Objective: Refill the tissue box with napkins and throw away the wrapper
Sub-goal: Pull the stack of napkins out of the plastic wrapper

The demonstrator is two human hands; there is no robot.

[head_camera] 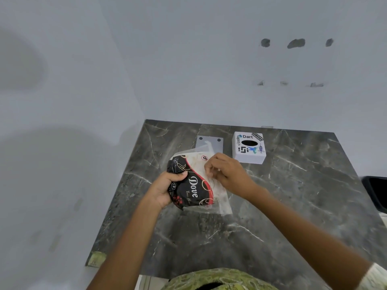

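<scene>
The left hand (162, 190) clasped the napkin pack (193, 185) above the dark counter (293, 195), while the right hand (227, 171) pinched its clear wrapper edge; the tissue box (249, 147) stood just beyond, untouched.

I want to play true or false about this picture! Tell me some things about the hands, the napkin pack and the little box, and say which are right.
1. The left hand grips the napkin pack by its dark end. True.
2. The tissue box is lying on its side. False: it stands with its oval hole facing up.
3. The right hand is inside the tissue box. False: it is at the pack's pale end.
4. The box sits on the marble counter, apart from both hands. True.
</scene>
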